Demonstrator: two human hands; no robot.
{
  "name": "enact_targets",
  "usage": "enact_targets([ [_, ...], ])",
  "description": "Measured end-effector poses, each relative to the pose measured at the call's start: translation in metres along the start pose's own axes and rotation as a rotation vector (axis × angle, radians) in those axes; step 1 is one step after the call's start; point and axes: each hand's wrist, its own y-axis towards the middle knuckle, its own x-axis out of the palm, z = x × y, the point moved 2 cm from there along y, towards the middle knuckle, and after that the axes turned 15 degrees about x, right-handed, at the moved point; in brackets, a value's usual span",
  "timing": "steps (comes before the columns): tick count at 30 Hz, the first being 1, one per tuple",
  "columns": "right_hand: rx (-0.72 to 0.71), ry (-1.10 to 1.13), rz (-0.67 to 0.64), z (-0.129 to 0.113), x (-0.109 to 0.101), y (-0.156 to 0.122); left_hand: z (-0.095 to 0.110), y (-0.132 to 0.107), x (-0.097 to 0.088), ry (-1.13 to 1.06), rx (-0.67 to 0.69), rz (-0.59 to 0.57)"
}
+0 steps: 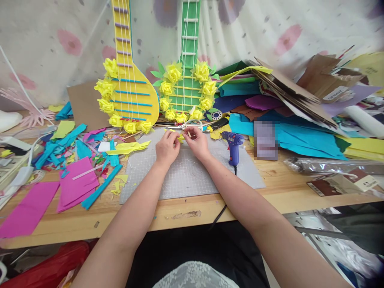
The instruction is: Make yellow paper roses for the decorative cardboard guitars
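Both my hands meet over the far part of a grey cutting mat (192,176). My left hand (167,149) pinches a small piece of yellow paper (181,138). My right hand (198,143) is closed on the same yellow piece, with a thin stick showing between its fingers. Just beyond them lie scissors (187,125). A yellow paper guitar (129,92) and a green paper guitar (188,80), both ringed with yellow paper flowers, lean against the wall behind.
A blue glue gun (233,147) stands on the mat right of my right hand, its cord running off the wooden table's (186,214) front edge. Pink, blue and yellow paper scraps (75,176) cover the left. Stacked coloured sheets and cardboard (288,100) fill the right.
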Motion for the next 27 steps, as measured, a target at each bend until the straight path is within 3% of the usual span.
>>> enact_targets([
  [5,-0.031,-0.012,-0.017,-0.004,0.003,-0.003,0.001,-0.002,0.0,-0.016,-0.085,0.025],
  [8,-0.073,-0.076,-0.008,-0.007,0.004,-0.005,0.0,-0.004,0.004,-0.095,-0.209,0.049],
  [14,-0.164,-0.351,-0.008,-0.012,0.01,-0.012,-0.008,-0.006,0.018,-0.671,-0.674,0.219],
  [17,-0.157,-0.362,-0.026,-0.015,0.012,-0.016,-0.006,-0.003,0.018,-0.83,-0.826,0.28],
  [20,-0.139,-0.262,-0.011,-0.017,0.009,-0.016,-0.004,-0.001,0.014,-0.878,-0.909,0.355],
  [23,-0.056,-0.006,0.069,-0.011,0.0,-0.007,-0.006,0.001,0.01,-0.975,-0.933,0.455],
  [25,0.051,0.188,0.079,-0.003,-0.005,0.001,-0.008,0.002,0.008,-1.142,-0.999,0.508],
  [27,0.157,0.323,-0.006,0.005,-0.005,0.008,-0.008,0.004,0.006,-1.38,-1.095,0.487],
])
